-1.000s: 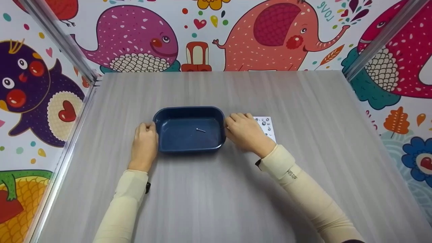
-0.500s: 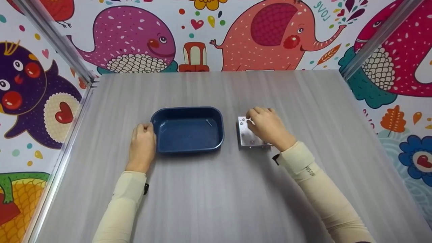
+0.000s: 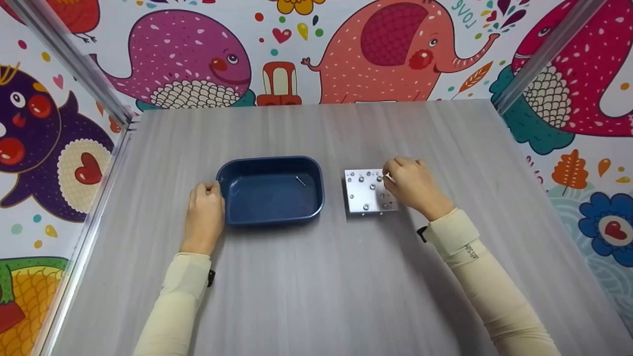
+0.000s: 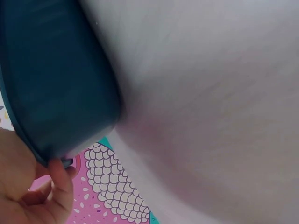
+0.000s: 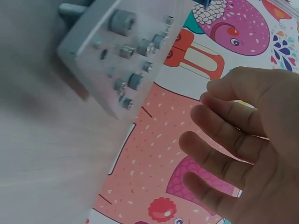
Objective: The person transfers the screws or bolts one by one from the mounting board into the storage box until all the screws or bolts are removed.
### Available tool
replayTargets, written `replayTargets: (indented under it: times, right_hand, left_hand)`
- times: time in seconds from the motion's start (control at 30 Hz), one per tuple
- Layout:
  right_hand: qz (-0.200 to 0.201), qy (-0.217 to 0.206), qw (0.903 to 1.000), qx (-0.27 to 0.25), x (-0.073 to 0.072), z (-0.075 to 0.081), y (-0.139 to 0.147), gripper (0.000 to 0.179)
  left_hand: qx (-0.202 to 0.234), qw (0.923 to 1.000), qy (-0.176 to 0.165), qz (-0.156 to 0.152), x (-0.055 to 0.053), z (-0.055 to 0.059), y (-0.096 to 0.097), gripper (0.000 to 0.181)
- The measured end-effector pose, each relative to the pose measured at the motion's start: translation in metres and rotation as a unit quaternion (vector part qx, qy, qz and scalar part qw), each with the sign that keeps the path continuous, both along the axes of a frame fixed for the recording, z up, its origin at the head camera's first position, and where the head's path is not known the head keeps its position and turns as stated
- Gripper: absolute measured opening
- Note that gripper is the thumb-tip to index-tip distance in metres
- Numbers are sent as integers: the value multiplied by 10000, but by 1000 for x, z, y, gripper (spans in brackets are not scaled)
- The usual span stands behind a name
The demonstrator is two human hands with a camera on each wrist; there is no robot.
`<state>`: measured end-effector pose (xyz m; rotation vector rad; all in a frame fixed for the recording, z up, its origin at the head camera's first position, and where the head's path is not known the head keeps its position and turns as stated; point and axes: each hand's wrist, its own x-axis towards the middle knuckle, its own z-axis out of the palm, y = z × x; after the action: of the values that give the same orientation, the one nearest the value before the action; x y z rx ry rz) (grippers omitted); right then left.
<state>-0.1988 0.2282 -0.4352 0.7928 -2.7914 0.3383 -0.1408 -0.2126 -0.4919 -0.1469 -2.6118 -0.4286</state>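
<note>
A dark blue plastic basin (image 3: 269,200) sits left of centre on the table in the head view. One small silver screw (image 3: 300,181) lies inside it, toward the right end. My left hand (image 3: 204,212) pinches the basin's left rim; the left wrist view shows thumb and fingers (image 4: 60,179) at that rim. A square metal plate (image 3: 358,195), studded with several bolts (image 5: 122,22) of differing sizes, stands right of the basin. Beside its right edge is my right hand (image 3: 413,185), fingertips overlapping the plate's corner. In the right wrist view those fingers (image 5: 212,151) are loosely bent, with nothing between them.
The grey wood-grain table (image 3: 296,296) is bounded at the back and sides by printed cartoon panels (image 3: 190,54). Metal frame posts (image 3: 74,64) rise at both rear corners. A strip of table separates basin and plate.
My right hand has moved from the basin's right rim to the plate, then to its right edge, uncovering the bolts. The screw has shifted toward the basin's back right. My left hand stays at the rim.
</note>
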Motion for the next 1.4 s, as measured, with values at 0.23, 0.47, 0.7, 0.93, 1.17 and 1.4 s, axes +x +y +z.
replayTargets:
  times: [0.23, 0.47, 0.7, 0.93, 1.17, 1.4]
  right_hand:
    - [-82, -329, 9991, 261, 3, -14, 3, 13]
    - [-51, -444, 9982, 412, 8, -30, 3, 11]
    - [-52, -419, 9984, 372, 10, -34, 2, 7]
    - [-120, -394, 9979, 494, 10, -34, 2, 11]
    - [-178, -544, 9971, 502, 9, -29, 2, 12]
    - [-163, -508, 9978, 401, 9, -19, 2, 12]
  left_hand:
    - [-6, 10000, -63, 8, 0, 0, 0, 28]
    - [29, 10000, 16, 21, -1, -3, -1, 27]
    - [80, 10000, -41, -21, -1, -4, 0, 29]
    - [64, 9999, -121, -37, 0, -4, 0, 30]
    - [69, 9998, -157, -40, 0, -3, 0, 30]
    - [155, 9998, -143, -10, 0, -2, 0, 29]
